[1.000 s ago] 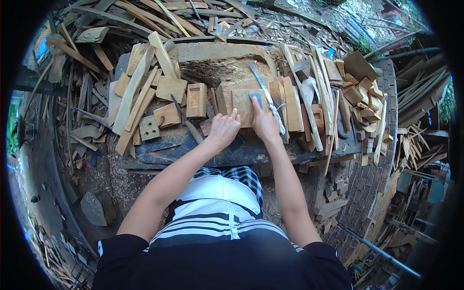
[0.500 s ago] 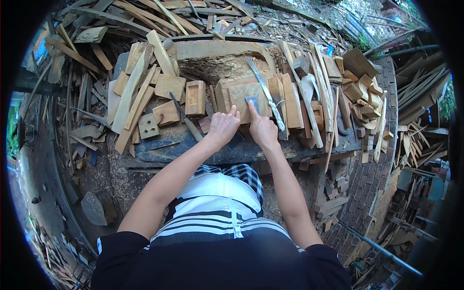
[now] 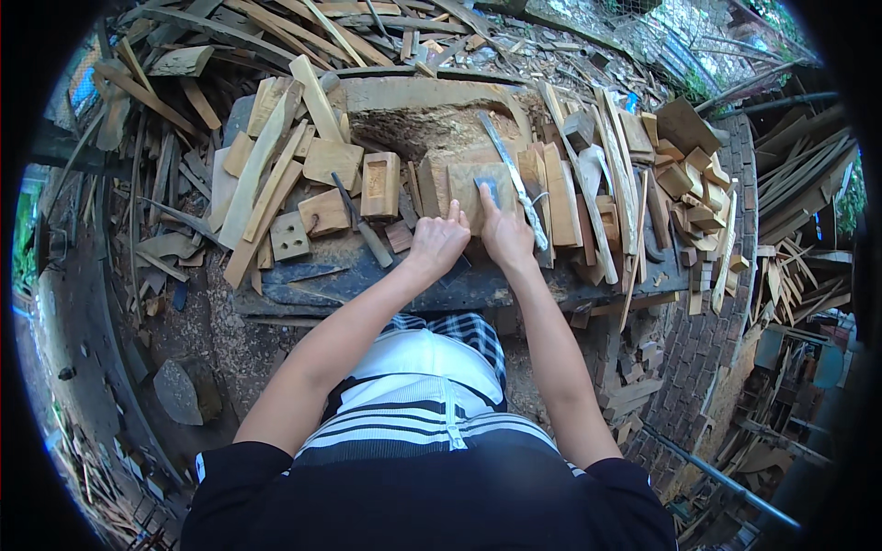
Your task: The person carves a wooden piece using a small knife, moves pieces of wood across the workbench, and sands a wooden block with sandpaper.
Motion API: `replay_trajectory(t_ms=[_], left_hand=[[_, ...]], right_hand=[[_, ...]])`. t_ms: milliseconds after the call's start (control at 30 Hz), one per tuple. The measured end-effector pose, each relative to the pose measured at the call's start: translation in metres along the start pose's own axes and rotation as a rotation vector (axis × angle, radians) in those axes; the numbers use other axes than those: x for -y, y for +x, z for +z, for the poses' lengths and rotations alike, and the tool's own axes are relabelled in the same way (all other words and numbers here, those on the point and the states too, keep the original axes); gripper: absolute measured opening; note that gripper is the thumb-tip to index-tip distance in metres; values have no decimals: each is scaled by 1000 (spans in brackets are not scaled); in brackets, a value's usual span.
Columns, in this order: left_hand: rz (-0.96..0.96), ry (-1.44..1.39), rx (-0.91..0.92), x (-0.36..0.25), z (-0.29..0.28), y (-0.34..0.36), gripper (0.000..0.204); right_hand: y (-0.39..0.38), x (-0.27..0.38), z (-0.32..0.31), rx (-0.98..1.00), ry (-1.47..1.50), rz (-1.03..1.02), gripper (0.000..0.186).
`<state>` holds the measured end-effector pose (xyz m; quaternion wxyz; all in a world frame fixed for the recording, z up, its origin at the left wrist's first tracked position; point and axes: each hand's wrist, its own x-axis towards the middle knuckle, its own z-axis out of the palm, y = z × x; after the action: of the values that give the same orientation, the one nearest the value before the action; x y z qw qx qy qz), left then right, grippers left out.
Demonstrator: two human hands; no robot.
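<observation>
A squared wooden block (image 3: 464, 176) stands at the middle of the low bench. Over its top face, my right hand (image 3: 508, 242) presses a small blue-grey flat piece, perhaps sandpaper (image 3: 490, 191), under an outstretched index finger. My left hand (image 3: 439, 244) is mostly curled, its fingertips against the block's near left side; the thumb's hold is hidden. Just right of the block lies a long narrow blade with a wrapped pale handle (image 3: 535, 223). Left of my left hand rest a wooden-handled chisel (image 3: 373, 241) and a block with a rectangular hollow (image 3: 379, 186).
Wooden strips (image 3: 266, 174) and a block with holes (image 3: 289, 236) crowd the bench's left side. More strips (image 3: 617, 174) and a heap of small blocks (image 3: 703, 188) fill the right. Behind is a thick hollowed timber (image 3: 395, 96); scrap wood (image 3: 211, 41) is piled beyond.
The blue-grey piece and my right hand have slid slightly away from me across the block's top. My left hand keeps its place on the block. The whole view has shifted a little.
</observation>
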<state>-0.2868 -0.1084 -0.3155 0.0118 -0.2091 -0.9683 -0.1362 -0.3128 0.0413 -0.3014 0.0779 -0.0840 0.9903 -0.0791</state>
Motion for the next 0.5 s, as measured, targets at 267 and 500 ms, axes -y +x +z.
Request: replay_trajectory(t_ms=[267, 500], left_hand=[[-11, -78, 71, 3, -8, 4, 27], [-32, -13, 94, 1, 9, 9, 24]], right_hand=[[-7, 3, -12, 130, -13, 51, 61], [-12, 12, -14, 157, -11, 31, 56]])
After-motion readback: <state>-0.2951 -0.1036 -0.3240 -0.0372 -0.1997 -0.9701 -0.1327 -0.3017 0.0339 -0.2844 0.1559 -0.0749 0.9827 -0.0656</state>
